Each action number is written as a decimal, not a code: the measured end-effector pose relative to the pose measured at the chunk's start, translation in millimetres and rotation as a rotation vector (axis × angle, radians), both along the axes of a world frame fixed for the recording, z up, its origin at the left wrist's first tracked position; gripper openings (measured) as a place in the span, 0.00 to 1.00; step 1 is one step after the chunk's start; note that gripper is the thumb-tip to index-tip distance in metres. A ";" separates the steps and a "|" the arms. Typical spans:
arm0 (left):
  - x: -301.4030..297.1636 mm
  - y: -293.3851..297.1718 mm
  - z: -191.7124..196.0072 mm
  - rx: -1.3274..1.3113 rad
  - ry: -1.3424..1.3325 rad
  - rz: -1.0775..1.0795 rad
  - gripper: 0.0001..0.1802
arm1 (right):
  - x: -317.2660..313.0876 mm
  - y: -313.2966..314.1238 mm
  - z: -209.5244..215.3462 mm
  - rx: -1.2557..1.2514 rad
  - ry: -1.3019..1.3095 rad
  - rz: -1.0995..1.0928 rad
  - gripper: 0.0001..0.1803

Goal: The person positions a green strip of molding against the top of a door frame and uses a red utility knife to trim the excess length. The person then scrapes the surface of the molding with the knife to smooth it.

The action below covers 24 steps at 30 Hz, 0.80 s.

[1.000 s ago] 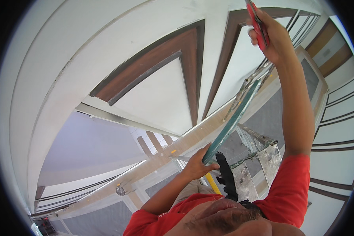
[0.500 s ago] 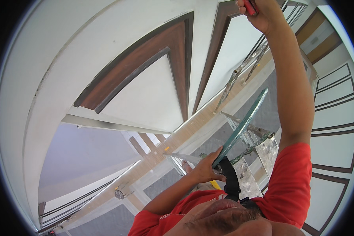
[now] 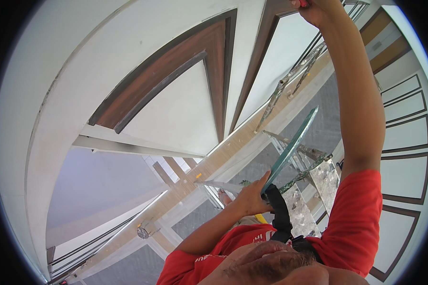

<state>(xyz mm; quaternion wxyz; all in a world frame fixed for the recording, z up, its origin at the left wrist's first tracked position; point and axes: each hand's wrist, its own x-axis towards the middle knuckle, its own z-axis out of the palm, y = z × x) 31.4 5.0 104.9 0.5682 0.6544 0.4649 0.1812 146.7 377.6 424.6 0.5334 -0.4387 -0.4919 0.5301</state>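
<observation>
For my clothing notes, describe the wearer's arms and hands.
Both the left hand and right hand, the latter partly cut off by the picture's edge, show no glove. Forearms are bare, with no watch or band visible. The sleeves are short, plain red.

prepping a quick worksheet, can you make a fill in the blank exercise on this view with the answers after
The hand on the long green board is the person's ____ one.
The thing in the raised right hand is coloured ____.
The strap in front of the shirt is coloured ____.
Missing words: left; red; black.
</observation>
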 end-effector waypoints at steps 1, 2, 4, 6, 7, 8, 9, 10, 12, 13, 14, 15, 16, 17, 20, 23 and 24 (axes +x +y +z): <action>0.0 -0.3 -0.6 0.014 -0.015 0.013 0.73 | -5.7 -5.4 1.6 -0.006 -0.016 -0.021 0.15; 0.1 -0.6 -1.0 0.027 -0.030 0.026 0.73 | -10.8 -11.7 2.5 -0.012 -0.031 -0.044 0.15; 0.7 0.4 -1.2 -0.004 -0.029 0.033 0.73 | -22.7 -32.4 6.4 -0.011 -0.073 -0.049 0.15; 1.1 0.8 -5.0 0.001 -0.050 0.048 0.73 | -32.9 -53.7 10.9 0.000 -0.128 -0.015 0.14; 2.0 0.1 -9.7 0.021 -0.070 0.055 0.73 | -30.7 -48.8 10.9 0.018 -0.118 -0.008 0.14; 2.5 -1.8 -10.2 0.037 -0.089 0.058 0.73 | -25.6 -39.6 8.1 0.030 -0.106 -0.006 0.14; 3.3 -2.6 -9.3 0.018 -0.079 0.046 0.73 | -20.9 -34.1 5.8 0.042 -0.095 -0.003 0.14; 2.9 0.8 -5.8 0.000 -0.070 0.039 0.72 | -26.9 -39.9 5.7 0.022 -0.091 -0.017 0.14; 1.7 3.0 -2.9 -0.026 -0.059 0.033 0.72 | -44.7 -56.6 7.9 -0.017 -0.082 -0.043 0.14; 1.4 3.5 -2.0 -0.031 -0.059 0.030 0.72 | -42.6 -57.0 7.0 -0.009 -0.079 -0.006 0.14; 1.2 3.2 -1.5 -0.036 -0.059 0.027 0.72 | -38.0 -56.7 4.9 -0.001 -0.077 0.032 0.14; 1.5 2.0 -4.2 -0.017 -0.061 0.034 0.71 | -35.4 -56.3 4.0 0.006 -0.075 0.070 0.15; 2.3 0.5 -7.4 -0.001 -0.063 0.039 0.71 | -34.7 -53.9 4.4 0.009 -0.067 0.061 0.14; 2.7 -1.2 -9.8 0.014 -0.065 0.044 0.71 | -34.7 -49.9 6.3 0.011 -0.060 0.054 0.14; 0.2 2.6 -7.8 -0.014 -0.064 0.043 0.71 | -50.5 -52.7 7.9 -0.012 -0.065 -0.036 0.14; 2.2 2.2 -3.5 0.015 -0.075 0.005 0.72 | -29.9 -47.3 13.9 -0.031 -0.043 -0.056 0.14; 1.0 2.2 -6.3 0.018 -0.059 0.033 0.72 | -34.2 -35.9 8.5 -0.044 -0.021 0.009 0.14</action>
